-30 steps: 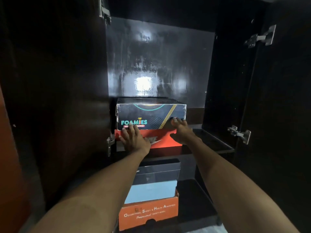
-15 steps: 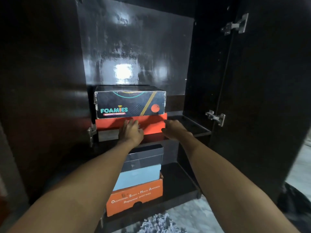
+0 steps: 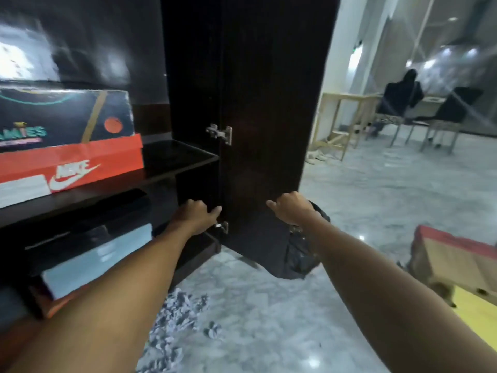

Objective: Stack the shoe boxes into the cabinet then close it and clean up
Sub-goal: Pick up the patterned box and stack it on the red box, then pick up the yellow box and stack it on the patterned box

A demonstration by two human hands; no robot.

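Reaching toward the open cabinet door (image 3: 263,130), both hands have loosely curled fingers holding nothing: left hand (image 3: 196,216) at nine o'clock of the right hand (image 3: 291,210).

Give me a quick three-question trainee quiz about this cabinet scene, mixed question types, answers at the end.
1. True or false: the right door is already closed.
2. Multiple choice: the black Foamies box sits on which box? A) blue box B) red Nike box C) bare shelf
3. Short answer: what is each hand doing?

Key
1. False. The door stands open, its hinges showing.
2. B. It rests on the red Nike box on the upper shelf.
3. The right hand reaches for the door's outer edge; whether it touches cannot be told. The left hand, fingers curled, is at the hinge side and holds nothing visible.
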